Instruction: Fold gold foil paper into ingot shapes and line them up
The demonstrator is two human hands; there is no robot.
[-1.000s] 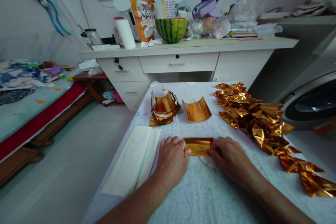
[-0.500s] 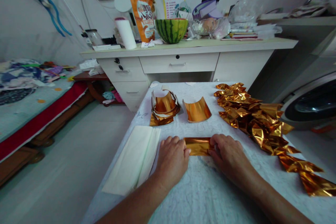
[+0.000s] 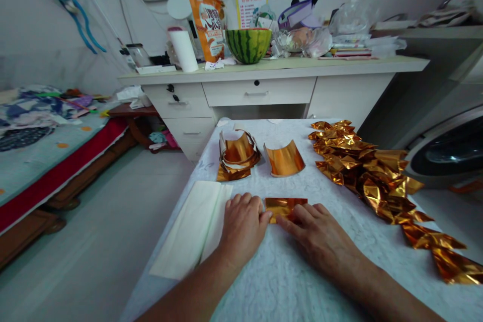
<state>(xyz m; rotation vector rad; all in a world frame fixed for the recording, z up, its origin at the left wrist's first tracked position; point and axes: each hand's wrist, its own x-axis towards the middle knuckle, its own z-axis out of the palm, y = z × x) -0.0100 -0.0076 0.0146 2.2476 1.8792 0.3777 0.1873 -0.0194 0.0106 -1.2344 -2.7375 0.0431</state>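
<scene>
A small shiny gold foil rectangle (image 3: 281, 206) lies flat on the cloth-covered table between my hands. My left hand (image 3: 243, 226) has its fingers curled at the foil's left edge, the thumb pressed against it. Across the right part of the foil lies my right hand (image 3: 320, 234), its thumb and fingers stretched out and pressing down; they cover that corner. Behind the foil stand a curved gold foil sheet (image 3: 285, 158) and a stack of curled gold foil pieces (image 3: 239, 151). To the right spreads a pile of twisted gold foil pieces (image 3: 372, 181).
Folded pale paper (image 3: 188, 231) lies by my left forearm. Beyond the table (image 3: 264, 282) is a white desk (image 3: 260, 91) bearing half a watermelon (image 3: 249, 46), an orange pouch (image 3: 209, 27) and a white roll (image 3: 184, 50). A bed (image 3: 56, 153) is left, a front-loading washing machine (image 3: 445, 146) right.
My right hand has slid left from the foil's right end onto its surface, its fingers now stretched over it. My left hand stays nearly in place.
</scene>
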